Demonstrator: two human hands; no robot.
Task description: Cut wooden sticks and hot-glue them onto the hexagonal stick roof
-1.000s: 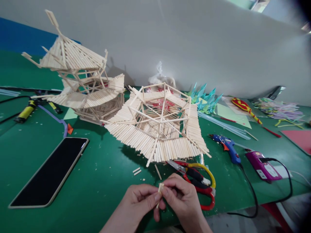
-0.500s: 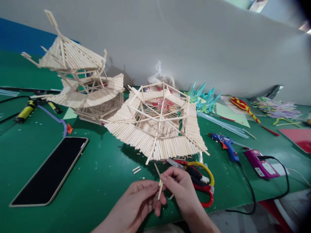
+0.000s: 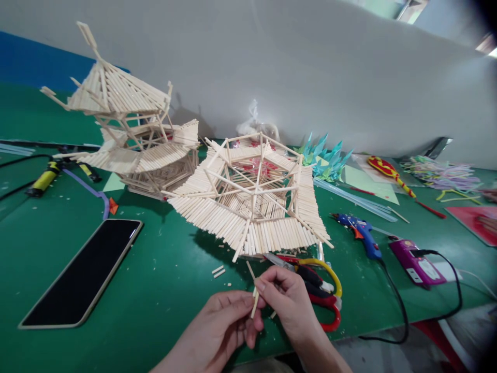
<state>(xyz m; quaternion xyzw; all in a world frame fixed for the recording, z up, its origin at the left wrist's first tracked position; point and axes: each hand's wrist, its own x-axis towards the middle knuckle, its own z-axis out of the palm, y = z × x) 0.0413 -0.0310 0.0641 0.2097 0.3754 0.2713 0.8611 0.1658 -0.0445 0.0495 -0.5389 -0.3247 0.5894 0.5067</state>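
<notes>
Both my hands meet at the table's near edge around short pale wooden sticks (image 3: pixel 254 305). My left hand (image 3: pixel 229 316) pinches them from the left, thumb against fingers. My right hand (image 3: pixel 285 298) closes on their upper part from the right; how many sticks there are is partly hidden by the fingers. Just beyond my hands stands a six-sided stick model (image 3: pixel 272 235) with a flared, slatted roof and an open frame on top. Scissors (image 3: pixel 330 305) with red and yellow handles lie beside my right hand, partly under the model's edge.
A taller stick pagoda (image 3: pixel 124 93) stands at the back left, above a phone (image 3: pixel 81 274). To the right are a blue glue gun (image 3: pixel 361 233), a purple power strip (image 3: pixel 417 261) and trailing cables. Teal folded paper (image 3: pixel 322 155) sits behind. Another person's hand (image 3: pixel 487 225) shows at the right edge.
My hands keep nearly the same pinch on the sticks. The view has shifted slightly. Another person's hand has come into sight at the far right.
</notes>
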